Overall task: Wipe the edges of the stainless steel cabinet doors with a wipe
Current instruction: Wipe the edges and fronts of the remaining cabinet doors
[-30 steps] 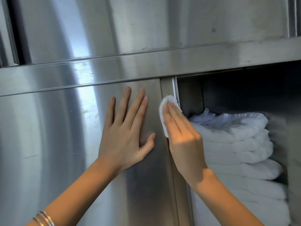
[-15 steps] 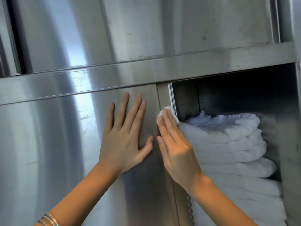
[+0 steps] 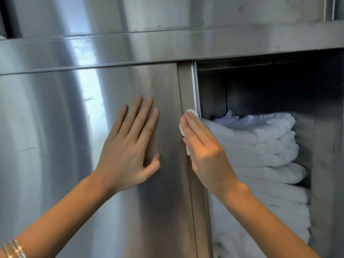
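A stainless steel cabinet door (image 3: 74, 146) fills the left and middle of the head view. Its right vertical edge (image 3: 189, 86) borders an open compartment. My left hand (image 3: 128, 148) lies flat on the door face, fingers straight and spread. My right hand (image 3: 202, 146) presses a white wipe (image 3: 191, 112) against that edge with straight fingers. Most of the wipe is hidden under the hand; only its top and a strip by the palm show.
The open compartment (image 3: 260, 90) on the right holds a stack of folded white towels (image 3: 260, 149). A horizontal steel rail (image 3: 167, 47) runs above the door, with another steel panel (image 3: 167, 13) over it. Bracelets (image 3: 14, 248) sit on my left wrist.
My right hand has slid the wipe down the door's edge, away from the top rail. My left hand stays flat on the door face.
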A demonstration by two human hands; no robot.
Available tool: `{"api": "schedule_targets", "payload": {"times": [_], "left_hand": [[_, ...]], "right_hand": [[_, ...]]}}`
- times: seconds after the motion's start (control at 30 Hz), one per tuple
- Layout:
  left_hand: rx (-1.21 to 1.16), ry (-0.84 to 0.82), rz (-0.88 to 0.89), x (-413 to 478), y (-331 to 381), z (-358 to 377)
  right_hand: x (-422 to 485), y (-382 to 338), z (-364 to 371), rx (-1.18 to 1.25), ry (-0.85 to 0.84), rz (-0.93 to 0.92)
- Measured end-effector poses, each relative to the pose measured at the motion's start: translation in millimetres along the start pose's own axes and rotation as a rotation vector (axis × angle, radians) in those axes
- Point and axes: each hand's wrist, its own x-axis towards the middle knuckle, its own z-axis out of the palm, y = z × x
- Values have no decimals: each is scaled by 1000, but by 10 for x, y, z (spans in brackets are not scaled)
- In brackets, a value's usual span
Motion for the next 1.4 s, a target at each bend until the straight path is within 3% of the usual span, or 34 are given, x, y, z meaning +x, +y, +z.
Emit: {"api": "schedule_targets", "payload": {"times": [0.2, 0.47, 0.63, 0.83, 1.2, 1.4], "left_hand": [[-3, -137, 43, -707, 550, 161], [-55, -113, -45, -1065, 913, 387], [-87, -53, -77, -1249, 1076, 518], [-50, 26, -90, -1390, 1167, 713], [3, 84, -74, -1417, 1146, 814], [-6, 105, -70, -1406, 1142, 807]], "right_hand": [[-479, -19, 60, 15, 75, -9], [-644, 65, 87, 63, 237, -68], [-1125, 70, 132, 87, 187, -151], [-1075, 232, 127, -79, 164, -332], [-1266, 118, 109, -33, 171, -204], [-1338, 140, 76, -31, 145, -267]]}}
